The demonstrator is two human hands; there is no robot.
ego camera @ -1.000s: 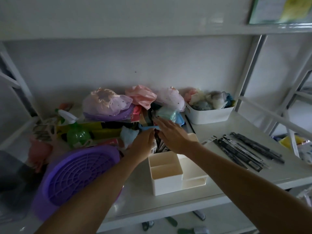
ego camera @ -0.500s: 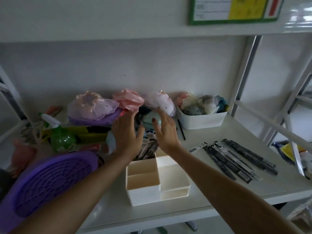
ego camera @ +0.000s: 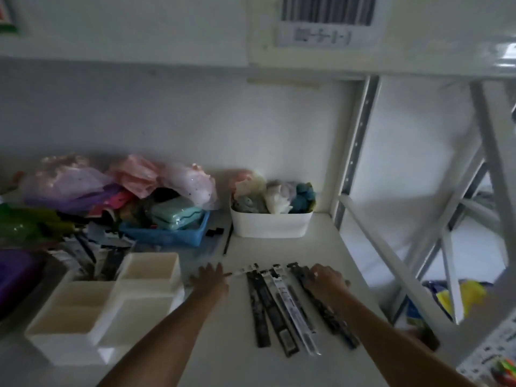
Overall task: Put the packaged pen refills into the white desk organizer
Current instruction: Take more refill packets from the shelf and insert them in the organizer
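We see both hands out over a white shelf (ego camera: 251,367), one on each side of a loose row of refills (ego camera: 282,300) that lie flat, side by side, their long packets running away from us. The left hand (ego camera: 210,280) is palm down with fingers spread and flat, holding nothing, its fingertips just beside the far end of the leftmost packet; we cannot tell whether they touch it. The right hand (ego camera: 326,279) rests palm down on the rightmost dark packet, fingers curled loosely over its far end; whether it is gripping that packet or only pressing on it we cannot tell. The organizer (ego camera: 109,308) stands to the left of the left hand, near it but apart, and its front compartments look bare. At its back left corner more dark packets (ego camera: 95,261) stand upright, though blur keeps us from saying whether they sit inside a compartment or just behind it. Farther back, a blue tray (ego camera: 167,236) holds a teal pouch, with pink and purple bags (ego camera: 117,180) piled behind it against the wall. To its right a white bin (ego camera: 270,224) is filled with soft pastel items. A purple basket (ego camera: 16,272) shows at the left edge.
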